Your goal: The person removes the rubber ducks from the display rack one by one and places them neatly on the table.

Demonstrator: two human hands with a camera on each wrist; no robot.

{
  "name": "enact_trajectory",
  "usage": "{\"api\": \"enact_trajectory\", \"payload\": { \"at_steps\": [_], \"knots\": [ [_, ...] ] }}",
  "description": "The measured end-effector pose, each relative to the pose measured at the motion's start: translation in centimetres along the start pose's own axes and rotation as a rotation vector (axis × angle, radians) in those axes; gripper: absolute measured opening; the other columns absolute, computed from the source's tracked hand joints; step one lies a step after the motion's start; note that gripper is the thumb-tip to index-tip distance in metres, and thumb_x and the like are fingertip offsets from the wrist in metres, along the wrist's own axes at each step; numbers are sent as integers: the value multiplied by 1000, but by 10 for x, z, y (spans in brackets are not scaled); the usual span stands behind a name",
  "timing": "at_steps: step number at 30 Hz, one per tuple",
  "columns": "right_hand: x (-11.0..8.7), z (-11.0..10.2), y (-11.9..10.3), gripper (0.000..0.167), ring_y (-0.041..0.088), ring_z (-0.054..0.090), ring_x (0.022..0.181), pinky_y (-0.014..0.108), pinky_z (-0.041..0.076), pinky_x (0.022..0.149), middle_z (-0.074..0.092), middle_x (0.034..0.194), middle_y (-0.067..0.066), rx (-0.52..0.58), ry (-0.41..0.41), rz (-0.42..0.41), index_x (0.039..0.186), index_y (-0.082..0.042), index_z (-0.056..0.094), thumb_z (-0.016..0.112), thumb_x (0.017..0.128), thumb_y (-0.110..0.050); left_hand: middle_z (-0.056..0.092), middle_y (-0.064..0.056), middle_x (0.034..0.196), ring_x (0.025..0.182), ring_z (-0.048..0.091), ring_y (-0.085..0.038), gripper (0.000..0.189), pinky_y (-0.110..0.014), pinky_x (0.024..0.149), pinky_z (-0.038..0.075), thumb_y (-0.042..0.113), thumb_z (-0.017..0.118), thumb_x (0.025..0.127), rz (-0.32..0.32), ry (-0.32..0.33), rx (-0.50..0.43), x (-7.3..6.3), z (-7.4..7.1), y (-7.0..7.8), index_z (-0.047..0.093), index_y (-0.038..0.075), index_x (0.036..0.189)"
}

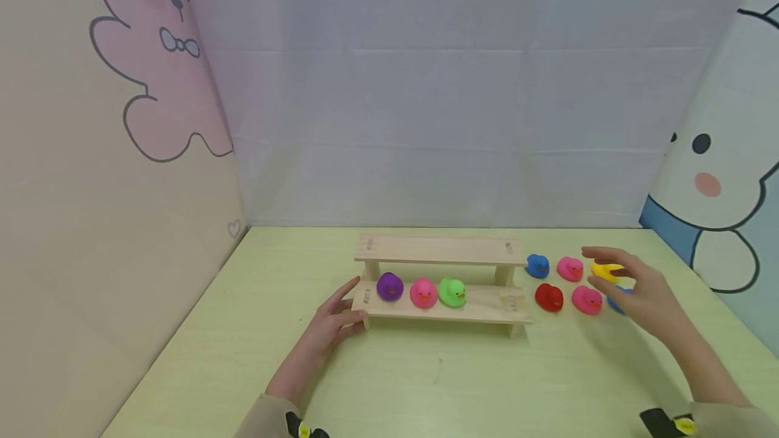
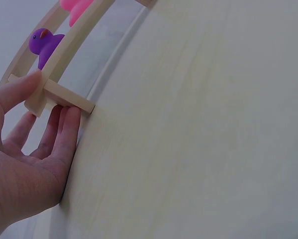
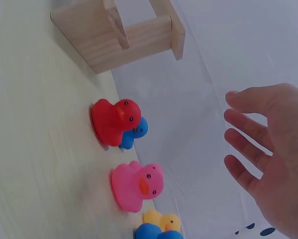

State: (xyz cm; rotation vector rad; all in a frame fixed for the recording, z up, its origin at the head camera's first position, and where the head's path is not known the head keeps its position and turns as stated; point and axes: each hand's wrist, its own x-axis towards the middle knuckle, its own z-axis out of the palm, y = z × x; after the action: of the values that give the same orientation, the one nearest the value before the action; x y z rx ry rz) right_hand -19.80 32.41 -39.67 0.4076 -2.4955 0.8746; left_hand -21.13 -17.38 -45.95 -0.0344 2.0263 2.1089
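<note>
Your left hand (image 1: 333, 316): grips a two-tier pale wooden shelf's (image 1: 441, 250) left end, presumably steadying it. Your right hand (image 1: 648, 297): empty, loosely open, hovers by six multicoloured rubber ducks (image 1: 587, 301) at right. Lower tier (image 1: 483, 305), left to centre: purple duck (image 1: 389, 286), pink duck (image 1: 423, 293), green duck (image 1: 452, 293), upright on flat wood.
</note>
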Motion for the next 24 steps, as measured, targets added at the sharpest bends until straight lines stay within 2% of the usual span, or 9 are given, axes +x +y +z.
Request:
{"api": "enact_trajectory", "payload": {
  "at_steps": [5,6,13,16,21,24],
  "knots": [
    [2,15,-22,51,-21,40,105,-6,32,83,44,124,-39,19,41,-29,135,-11,57,73,87,-7,50,-22,137,104,64,-17,71,-31,91,57,8,66,90,0,-2,-4,0,-1,-1,38,27,153],
    [2,18,-26,50,-20,41,105,-6,33,84,39,123,-45,32,55,-42,134,-10,57,74,87,-6,51,-22,137,104,64,-17,71,-30,91,57,8,66,90,0,-1,-6,1,-1,-1,38,27,153],
    [5,37,-46,51,-17,47,100,-2,41,82,48,124,-37,102,79,-78,133,-11,59,73,85,-1,51,-22,136,105,64,-18,72,-32,93,57,9,67,90,11,-7,0,0,-1,-2,37,27,153],
    [6,44,-54,50,-15,48,102,-2,40,85,56,125,-27,120,75,-104,133,-11,60,73,85,-1,51,-21,136,104,64,-17,71,-32,92,57,9,67,90,7,-5,-3,0,-1,-1,38,27,153],
    [9,57,-65,53,-13,49,105,0,42,87,64,123,7,169,81,-162,131,-10,61,75,82,5,51,-22,135,104,64,-17,71,-31,90,57,7,66,90,5,-1,-7,0,-1,-1,38,26,153],
    [10,64,-70,55,-14,49,104,1,43,87,64,124,11,195,74,-169,132,-11,61,75,81,5,52,-22,134,104,64,-17,72,-31,90,58,7,67,89,4,3,-7,1,-1,-2,38,26,153]
  ]
}}
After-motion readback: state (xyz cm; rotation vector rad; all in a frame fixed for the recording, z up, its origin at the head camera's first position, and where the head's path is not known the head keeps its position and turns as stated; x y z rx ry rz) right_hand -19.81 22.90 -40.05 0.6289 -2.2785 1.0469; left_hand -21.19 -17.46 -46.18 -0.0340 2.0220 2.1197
